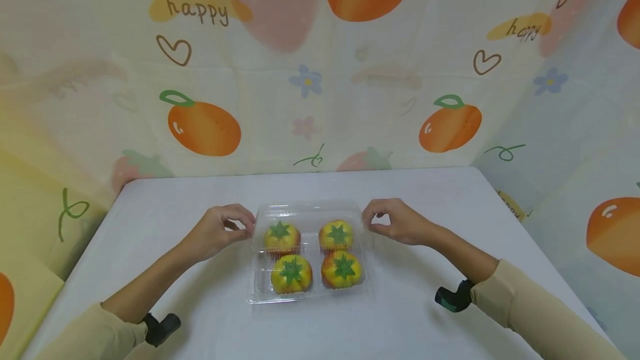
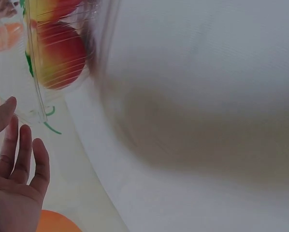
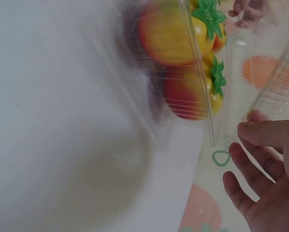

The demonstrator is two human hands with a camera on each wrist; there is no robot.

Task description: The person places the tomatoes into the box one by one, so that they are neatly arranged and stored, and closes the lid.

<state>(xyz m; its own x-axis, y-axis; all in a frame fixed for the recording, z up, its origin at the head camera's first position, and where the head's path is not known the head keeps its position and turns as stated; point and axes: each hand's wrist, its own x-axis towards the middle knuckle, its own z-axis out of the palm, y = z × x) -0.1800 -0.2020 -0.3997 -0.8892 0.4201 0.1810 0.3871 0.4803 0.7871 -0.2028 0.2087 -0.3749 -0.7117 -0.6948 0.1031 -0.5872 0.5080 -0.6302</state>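
In the head view a clear plastic clamshell box (image 1: 316, 279) stands on the table, with several yellow-and-red fruits (image 1: 291, 274) with green star-shaped leaf tops inside. My left hand (image 1: 217, 231) pinches the left edge of the box's clear lid (image 1: 310, 211) between thumb and fingertips. At the opposite side my right hand (image 1: 400, 224) pinches the lid's right edge. The right wrist view shows the lid (image 3: 275, 87) tilted up from the base, at the thumb and index finger. In the left wrist view the other fingers (image 2: 40, 164) are spread loosely below the edge.
A white table (image 1: 200, 321) lies under the box. Behind it hangs a pale curtain (image 1: 270, 104) printed with oranges, strawberries and hearts. Both wrists carry black straps with small cameras (image 1: 162, 329).
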